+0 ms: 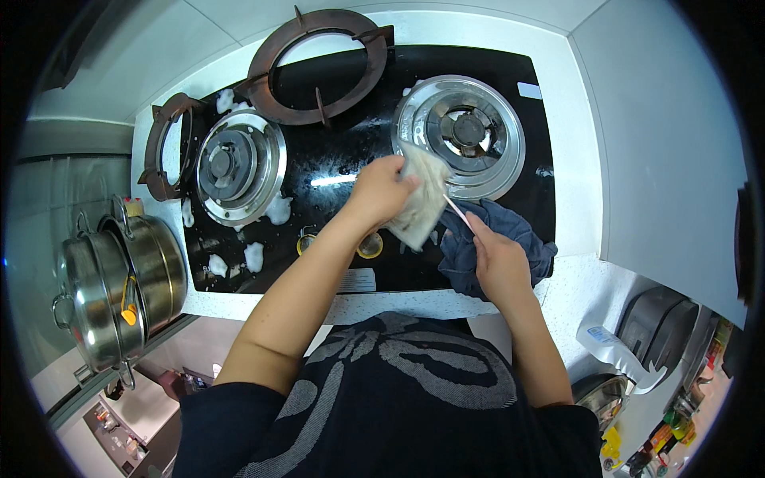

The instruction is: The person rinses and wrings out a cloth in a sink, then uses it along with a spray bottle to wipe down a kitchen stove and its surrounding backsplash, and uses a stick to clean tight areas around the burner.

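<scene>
My left hand (382, 190) grips a pale, stained cleaning cloth (425, 191) over the black glass gas hob (340, 149). In my right hand (501, 263) is a thin, light-coloured stick (459, 210), its far tip against or just beside the cloth's edge; I cannot tell which tool it is. Beneath the right hand a dark blue cloth (538, 239) lies bunched on the hob. The right burner (469, 130), with its wide metal drip ring (508, 161), is just beyond the cloth. White foam (278, 209) spots the glass around the left burner (224, 166).
A large rusty pan support (260, 95) lies at the hob's back edge, and a smaller one (156, 161) rests at its left edge. Steel pots (158, 263) stand at left. A white spray bottle (612, 349) lies at right. A wall panel (657, 149) bounds the right side.
</scene>
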Demonstrator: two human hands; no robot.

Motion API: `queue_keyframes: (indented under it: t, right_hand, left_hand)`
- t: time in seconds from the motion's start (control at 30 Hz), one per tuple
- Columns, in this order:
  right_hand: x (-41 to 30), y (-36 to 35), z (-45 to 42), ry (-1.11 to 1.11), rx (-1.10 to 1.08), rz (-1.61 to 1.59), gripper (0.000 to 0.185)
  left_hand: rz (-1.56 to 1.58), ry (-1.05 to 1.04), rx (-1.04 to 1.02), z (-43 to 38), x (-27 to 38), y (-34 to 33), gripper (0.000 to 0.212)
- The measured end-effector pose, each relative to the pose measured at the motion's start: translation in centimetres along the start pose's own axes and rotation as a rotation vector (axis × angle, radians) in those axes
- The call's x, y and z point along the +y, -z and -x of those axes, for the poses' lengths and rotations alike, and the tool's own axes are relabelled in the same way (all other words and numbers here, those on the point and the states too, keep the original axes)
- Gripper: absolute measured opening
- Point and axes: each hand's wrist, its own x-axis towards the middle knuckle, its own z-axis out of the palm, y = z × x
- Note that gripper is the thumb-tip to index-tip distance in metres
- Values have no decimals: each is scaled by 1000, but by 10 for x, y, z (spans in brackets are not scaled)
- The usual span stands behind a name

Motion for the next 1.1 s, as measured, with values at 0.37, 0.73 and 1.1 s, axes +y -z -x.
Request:
queue_keyframes:
  t: [0.37, 0.73, 1.1]
  right_hand:
    - [-25, 11, 2, 193, 264, -143, 42]
    - [8, -19, -1, -9, 84, 212, 41]
    - [10, -30, -22, -150, 106, 139, 41]
  left_hand:
    - [798, -349, -66, 53, 8, -2, 26]
    - [-106, -257, 549, 26, -23, -14, 44]
    - [-528, -735, 381, -15, -11, -28, 18]
